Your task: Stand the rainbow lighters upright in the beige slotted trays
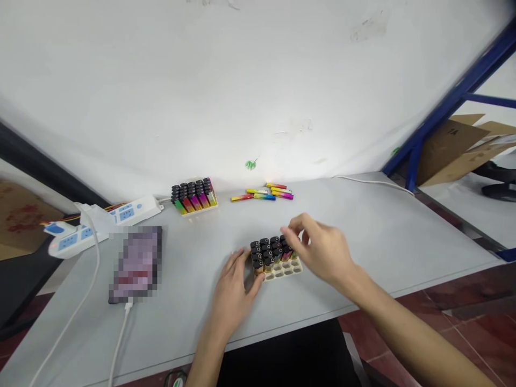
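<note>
A pale tray (pixel 287 273) with rows of round-edged holes stands on the table in front of me. Black-topped lighters (pixel 264 252) with coloured bodies stand upright in its back and left holes; several front-right holes show bare. My left hand (pixel 236 290) is closed around the tray's left end, thumb at the front corner and fingers along the side. Over the back right of the tray, my right hand (pixel 322 248) has its fingers bent and drawn together at the lighter tops. Whatever lies between those fingertips is hidden.
Behind stands a second tray of lighters (pixel 194 196), near the wall. Several loose lighters (pixel 264 196) lie to its right. At left are a white power strip (pixel 133 210), a blurred-out phone-like device (pixel 135 263) and white cables (pixel 121 338). Cardboard boxes (pixel 455 148) sit beyond the blue frame.
</note>
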Demonstrator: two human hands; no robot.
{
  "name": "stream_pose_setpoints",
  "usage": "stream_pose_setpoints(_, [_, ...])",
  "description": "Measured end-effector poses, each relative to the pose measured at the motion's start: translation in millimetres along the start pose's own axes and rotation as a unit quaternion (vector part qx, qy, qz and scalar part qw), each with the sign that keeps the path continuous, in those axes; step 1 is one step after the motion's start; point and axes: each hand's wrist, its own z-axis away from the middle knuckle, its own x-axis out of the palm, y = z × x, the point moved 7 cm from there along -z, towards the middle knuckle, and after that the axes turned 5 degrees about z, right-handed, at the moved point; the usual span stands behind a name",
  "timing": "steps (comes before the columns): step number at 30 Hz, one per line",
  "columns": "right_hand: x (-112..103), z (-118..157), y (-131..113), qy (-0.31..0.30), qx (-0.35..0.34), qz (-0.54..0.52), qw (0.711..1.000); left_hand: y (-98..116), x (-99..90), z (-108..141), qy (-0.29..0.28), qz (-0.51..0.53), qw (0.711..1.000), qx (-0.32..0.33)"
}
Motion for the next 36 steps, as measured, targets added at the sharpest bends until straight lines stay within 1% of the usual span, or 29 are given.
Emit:
stream_pose_setpoints(1, [3.8,-13.8,10.9,-0.011,0.015,0.004,1.0,-0.2,0.2,-0.2,0.0,0.0,1.0,0.0])
stream_pose_setpoints(3, [25.8,-40.7,31.1,-0.067,0.016,-0.004,0.998,-0.3,0.2,-0.7,0.001,-0.001,1.0,0.003])
stream_pose_setpoints(6, [77.2,-68.8,61.3,-0.16,0.024,-0.002,0.987,0.0,-0.6,-1.2,0.002,0.002,1.0,0.007])
stream_pose_setpoints(8, [110.5,-76.0,76.0,-0.212,0.032,0.033,0.976,0.7,-1.2,-1.0,0.003,0.005,1.0,0.01])
stream_pose_setpoints(9, [123.3,-76.7,81.8,-0.229,0.041,0.05,0.971,1.0,-1.5,-0.8,0.004,0.006,1.0,0.012])
stream_pose_setpoints(11, [139.0,-75.2,88.4,-0.239,0.059,0.071,0.967,1.3,-1.8,-0.1,0.006,0.006,1.0,0.014])
stream_pose_setpoints(14, [141.9,-69.5,91.2,-0.216,0.086,0.072,0.97,0.4,-1.4,0.4,0.008,0.003,1.0,0.013])
stream_pose_setpoints(18, [133.3,-57.6,96.7,-0.199,0.133,0.074,0.968,-0.9,-1.0,0.2,0.006,0.003,1.0,0.009])
stream_pose_setpoints(21, [127.8,-47.9,102.9,-0.187,0.146,0.077,0.968,-1.3,-1.4,-0.2,0.002,0.005,1.0,0.001])
stream_pose_setpoints(23, [124.0,-43.3,105.8,-0.16,0.133,0.041,0.977,-1.2,-2.4,-0.6,0.001,0.006,1.0,-0.005])
stream_pose_setpoints(24, [121.6,-41.5,107.4,-0.139,0.127,0.008,0.982,-0.9,-2.9,-1.0,0.002,0.007,1.0,-0.006])
stream_pose_setpoints(26, [116.6,-38.0,112.2,-0.09,0.135,-0.095,0.982,-0.1,-4.3,-1.7,0.007,0.008,1.0,-0.007])
stream_pose_setpoints(27, [115.1,-36.1,115.1,-0.069,0.15,-0.159,0.973,0.4,-5.0,-2.0,0.01,0.008,1.0,-0.007])
stream_pose_setpoints(28, [114.5,-34.0,117.4,-0.053,0.17,-0.231,0.956,0.7,-5.6,-2.2,0.012,0.008,1.0,-0.008])
stream_pose_setpoints(29, [115.1,-31.9,118.4,-0.043,0.189,-0.308,0.932,1.1,-6.2,-2.3,0.014,0.009,1.0,-0.009])
stream_pose_setpoints(31, [118.4,-28.6,114.9,-0.044,0.22,-0.443,0.868,1.5,-7.2,-2.1,0.016,0.008,1.0,-0.013])
stream_pose_setpoints(32, [119.6,-27.6,111.4,-0.049,0.229,-0.489,0.84,1.4,-7.6,-1.9,0.015,0.007,1.0,-0.016])
stream_pose_setpoints(33, [120.2,-27.0,107.6,-0.054,0.235,-0.522,0.818,1.2,-7.8,-1.7,0.015,0.005,1.0,-0.019])
stream_pose_setpoints(34, [120.7,-26.5,104.0,-0.062,0.24,-0.542,0.803,0.9,-7.9,-1.6,0.014,0.003,1.0,-0.022])
stream_pose_setpoints(36, [122.4,-25.5,99.6,-0.077,0.253,-0.566,0.781,0.2,-8.0,-1.5,0.014,0.0,1.0,-0.026])
